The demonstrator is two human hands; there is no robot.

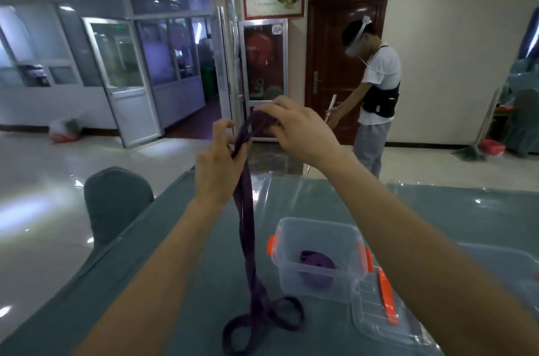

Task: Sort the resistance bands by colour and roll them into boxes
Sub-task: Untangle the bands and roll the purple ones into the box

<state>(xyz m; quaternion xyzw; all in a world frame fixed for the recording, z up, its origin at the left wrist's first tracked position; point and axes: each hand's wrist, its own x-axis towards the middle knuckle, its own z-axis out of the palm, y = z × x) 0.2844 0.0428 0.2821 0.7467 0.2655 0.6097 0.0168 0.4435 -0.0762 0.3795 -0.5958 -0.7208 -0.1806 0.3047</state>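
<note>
A long purple resistance band (247, 218) hangs from both raised hands, and its lower loops lie on the grey-green table (180, 282). My left hand (217, 169) grips the band just below its top. My right hand (300, 128) pinches the band's upper end, bent over into a loop. A clear plastic box (316, 259) with orange clips stands on the table to the right of the band. A rolled purple band (318, 265) lies inside that box.
The box's clear lid (379, 315) with an orange clip lies to the right of the box. Another clear container (507, 271) sits at the right edge. A covered chair (116, 201) stands left of the table. A person (376, 99) stands beyond the table's far edge.
</note>
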